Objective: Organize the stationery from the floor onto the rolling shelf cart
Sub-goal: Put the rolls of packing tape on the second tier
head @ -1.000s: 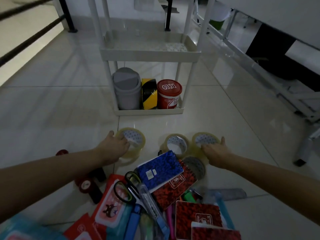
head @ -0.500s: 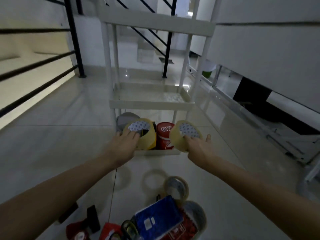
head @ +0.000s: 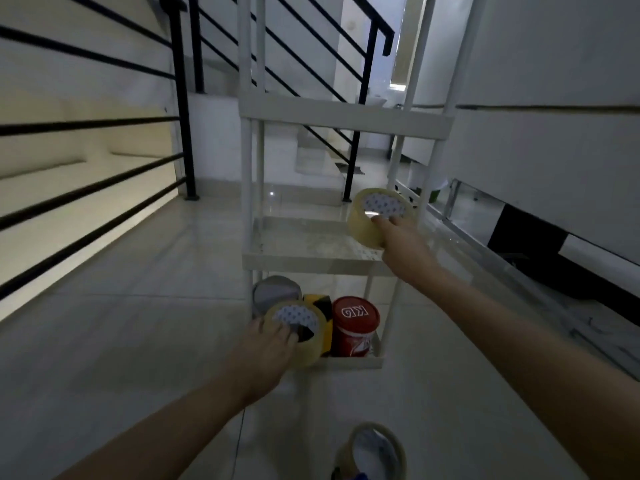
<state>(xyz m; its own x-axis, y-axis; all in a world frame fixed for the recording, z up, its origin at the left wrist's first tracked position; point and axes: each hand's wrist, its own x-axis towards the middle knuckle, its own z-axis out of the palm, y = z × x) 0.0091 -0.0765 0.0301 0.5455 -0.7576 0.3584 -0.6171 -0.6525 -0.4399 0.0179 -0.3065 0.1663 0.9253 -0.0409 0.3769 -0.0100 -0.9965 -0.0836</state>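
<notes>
Right hand (head: 403, 242): grips a clear tape roll (head: 375, 216), centre right, over the cart's middle shelf (head: 304, 252).
Left hand (head: 268, 351): grips a second clear tape roll (head: 304, 332), lower centre, before the bottom shelf (head: 349, 362).
Third tape roll (head: 372, 452): floor, bottom edge.
</notes>
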